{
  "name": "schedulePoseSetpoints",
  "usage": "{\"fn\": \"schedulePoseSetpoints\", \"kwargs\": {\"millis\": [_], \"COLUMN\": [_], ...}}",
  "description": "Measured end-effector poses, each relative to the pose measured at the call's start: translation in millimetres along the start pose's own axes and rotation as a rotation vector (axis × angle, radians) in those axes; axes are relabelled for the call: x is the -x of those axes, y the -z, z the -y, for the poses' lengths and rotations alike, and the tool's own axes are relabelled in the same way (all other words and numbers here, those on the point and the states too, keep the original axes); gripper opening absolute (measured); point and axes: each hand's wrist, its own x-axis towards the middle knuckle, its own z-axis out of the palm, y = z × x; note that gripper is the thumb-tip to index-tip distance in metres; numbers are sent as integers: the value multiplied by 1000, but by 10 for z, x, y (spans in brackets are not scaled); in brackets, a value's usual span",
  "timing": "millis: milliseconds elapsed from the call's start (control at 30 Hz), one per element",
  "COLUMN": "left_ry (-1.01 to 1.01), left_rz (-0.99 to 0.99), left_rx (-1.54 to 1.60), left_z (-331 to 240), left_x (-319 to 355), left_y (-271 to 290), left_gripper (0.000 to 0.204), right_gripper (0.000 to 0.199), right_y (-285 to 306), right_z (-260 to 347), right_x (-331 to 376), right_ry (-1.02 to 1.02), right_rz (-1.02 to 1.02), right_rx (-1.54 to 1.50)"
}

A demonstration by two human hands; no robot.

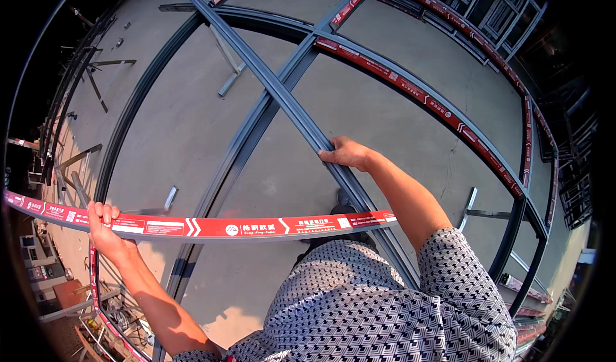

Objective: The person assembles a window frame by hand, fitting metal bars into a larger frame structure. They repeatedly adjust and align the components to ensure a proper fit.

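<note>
A long grey metal profile with a red printed film [212,227] runs across in front of my body. Near its left end, my left hand [109,232] is closed round it, fingers over the top edge. My right hand [345,153] grips a bare grey grooved profile [276,89], which slants from the upper left down towards my right side. This slanting bar lies over a crossbar [244,137] of a large grey frame. Its lower part passes under the red-filmed profile by my waist.
The large frame's far and right-hand members carry red film [410,89]. Short metal supports [231,83] stand on the concrete floor [385,118] within the frame. Stacked metal frames [513,15] fill the upper right. Tools and offcuts [115,307] crowd the lower left.
</note>
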Motion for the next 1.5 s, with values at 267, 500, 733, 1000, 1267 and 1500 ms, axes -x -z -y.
{"fn": "schedulePoseSetpoints", "kwargs": {"millis": [267, 500, 733, 1000, 1267, 1500], "left_ry": [-69, -149, -253, -270, -197, -22], "left_rz": [-179, -272, -254, -211, -65, -54], "left_rx": [-183, -308, -523, -655, -716, -759], "left_z": [-691, -1121, -1060, -840, -244, 489], "left_x": [-65, 111, -205, -20, 3, 514], "left_y": [837, 1022, 1324, 607, 339, 277], "left_gripper": [25, 27, 22, 24, 29, 36], "right_gripper": [43, 51, 57, 62, 68, 71], "right_y": [200, 795, 1478, 2175, 2233, 2171], "right_z": [-144, -586, -1072, -1879, -2920, -3869], "right_x": [-86, 579, 1665, 2740, 3644, 4377], "right_ry": [66, 76, -80, -267, -468, -645], "right_rz": [-268, -479, -784, -1100, -1256, -1295], "right_rx": [-269, -87, -157, -134, -212, 37]}}
